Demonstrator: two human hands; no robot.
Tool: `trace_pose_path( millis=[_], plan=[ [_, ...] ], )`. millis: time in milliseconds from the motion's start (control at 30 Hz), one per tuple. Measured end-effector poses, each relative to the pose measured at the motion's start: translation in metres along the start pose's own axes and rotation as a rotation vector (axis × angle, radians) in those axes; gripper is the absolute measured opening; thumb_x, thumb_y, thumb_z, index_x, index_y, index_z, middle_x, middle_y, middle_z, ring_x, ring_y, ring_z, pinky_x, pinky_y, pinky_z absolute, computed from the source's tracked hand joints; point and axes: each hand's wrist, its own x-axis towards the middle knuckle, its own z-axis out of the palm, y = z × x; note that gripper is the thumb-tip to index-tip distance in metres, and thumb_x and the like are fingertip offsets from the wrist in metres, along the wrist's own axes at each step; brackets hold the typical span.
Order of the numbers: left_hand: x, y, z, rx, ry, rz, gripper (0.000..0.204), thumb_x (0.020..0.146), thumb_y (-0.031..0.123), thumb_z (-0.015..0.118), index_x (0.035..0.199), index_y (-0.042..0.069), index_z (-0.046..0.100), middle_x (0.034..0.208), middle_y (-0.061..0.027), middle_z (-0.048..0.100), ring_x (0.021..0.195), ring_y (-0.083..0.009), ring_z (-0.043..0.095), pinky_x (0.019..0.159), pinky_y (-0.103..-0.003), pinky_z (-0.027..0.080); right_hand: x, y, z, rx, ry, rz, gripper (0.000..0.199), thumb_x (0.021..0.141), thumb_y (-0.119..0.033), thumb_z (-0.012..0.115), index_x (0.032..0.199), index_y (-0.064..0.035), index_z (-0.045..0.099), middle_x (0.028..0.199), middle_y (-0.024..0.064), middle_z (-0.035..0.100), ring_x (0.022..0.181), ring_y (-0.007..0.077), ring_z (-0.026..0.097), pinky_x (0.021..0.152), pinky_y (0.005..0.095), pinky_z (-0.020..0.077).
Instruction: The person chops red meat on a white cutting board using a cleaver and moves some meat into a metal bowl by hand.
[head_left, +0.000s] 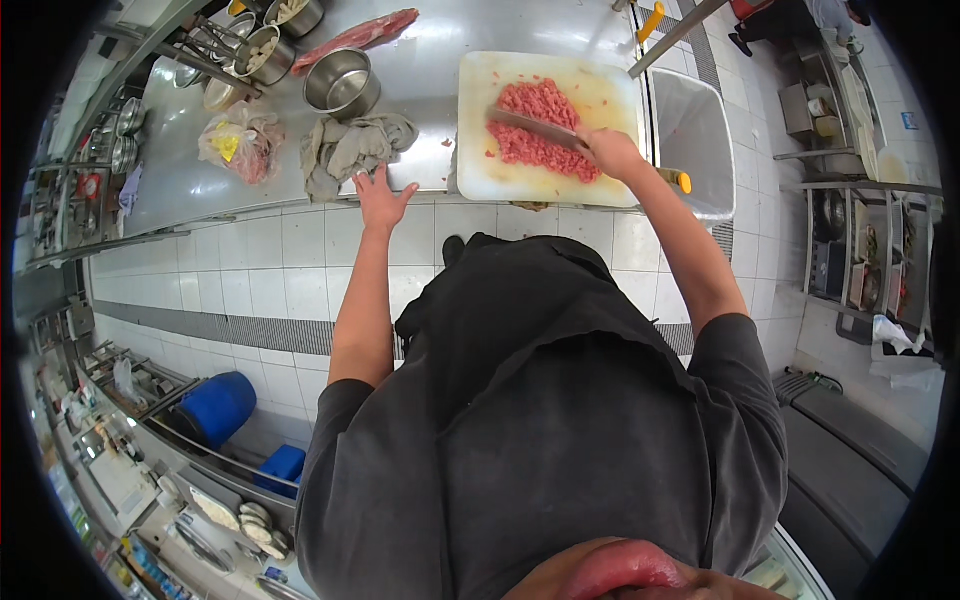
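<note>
In the head view, the right hand (612, 152) is clamped on the handle of a cleaver (538, 128), its blade across minced raw meat (540, 100) on a white cutting board (482, 178) atop the steel counter (425, 40). The left hand (380, 202), fingers spread apart, is at the near edge of a crumpled grey cloth (355, 145), beside 1 steel pot (342, 85).

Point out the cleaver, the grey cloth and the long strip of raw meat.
Cleaver (540, 130): head view, middle of the blade.
Grey cloth (348, 152): head view, on the crumpled folds, near its middle.
Long strip of raw meat (354, 41): head view, about midway along its length.
</note>
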Motion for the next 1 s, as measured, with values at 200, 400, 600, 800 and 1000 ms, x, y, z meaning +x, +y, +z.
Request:
trace_pose_path(
  millis=[200, 400, 600, 800, 1000],
  plan=[
    [0.002, 0.001, -0.003, -0.039, -0.075, -0.056, 0.094, 0.072, 0.060, 0.071, 0.141, 0.006, 0.038, 0.136, -0.0346, 0.033, 0.134, -0.0519, 0.019, 0.113, -0.052, 0.020, 0.000, -0.011, -0.015, -0.021, 0.035, -0.052, 0.020, 0.092, -0.028, 0.055, 0.097, -0.0090, 0.052, 0.076, 0.0165, 0.065, 0.075, 0.0372, 0.063, 0.068, 0.0480, 0.0486],
    [0.003, 0.001, -0.002, -0.043, -0.059, -0.072, 0.093, 0.072, 0.060, 0.071, 0.141, 0.006, 0.039, 0.135, -0.0338, 0.033, 0.134, -0.0523, 0.020, 0.113, -0.052, 0.020, 0.007, 0.000, -0.008, -0.095, -0.058, -0.001, 0.020, 0.092, -0.028, 0.054, 0.097, -0.0089, 0.051, 0.074, 0.0182, 0.063, 0.074, 0.0388, 0.062, 0.067, 0.0486, 0.0485],
    [0.001, 0.003, -0.002, -0.015, -0.105, -0.068, 0.093, 0.074, 0.058, 0.071, 0.143, 0.008, 0.035, 0.140, -0.0327, 0.029, 0.136, -0.0517, 0.017, 0.111, -0.053, 0.022, -0.003, -0.003, 0.004, -0.090, -0.042, 0.000, 0.019, 0.092, -0.026, 0.054, 0.099, -0.0093, 0.052, 0.078, 0.0169, 0.065, 0.077, 0.0377, 0.063, 0.068, 0.0488, 0.0494],
    [0.001, -0.002, 0.001, -0.049, -0.037, -0.040, 0.092, 0.073, 0.060, 0.071, 0.141, 0.007, 0.039, 0.136, -0.0344, 0.033, 0.134, -0.0534, 0.019, 0.112, -0.053, 0.021, -0.004, -0.018, -0.018, 0.091, 0.009, 0.009, 0.018, 0.091, -0.025, 0.054, 0.099, -0.0098, 0.052, 0.078, 0.0165, 0.065, 0.077, 0.0365, 0.064, 0.069, 0.0487, 0.0499],
    [0.002, -0.001, -0.001, -0.029, -0.070, -0.051, 0.093, 0.072, 0.061, 0.070, 0.141, 0.007, 0.039, 0.136, -0.0366, 0.032, 0.134, -0.0535, 0.019, 0.112, -0.053, 0.020, -0.008, -0.006, -0.004, -0.088, -0.049, 0.006, 0.016, 0.092, -0.026, 0.053, 0.096, -0.0099, 0.051, 0.075, 0.0156, 0.065, 0.076, 0.0368, 0.064, 0.067, 0.0484, 0.0493]
  ],
)
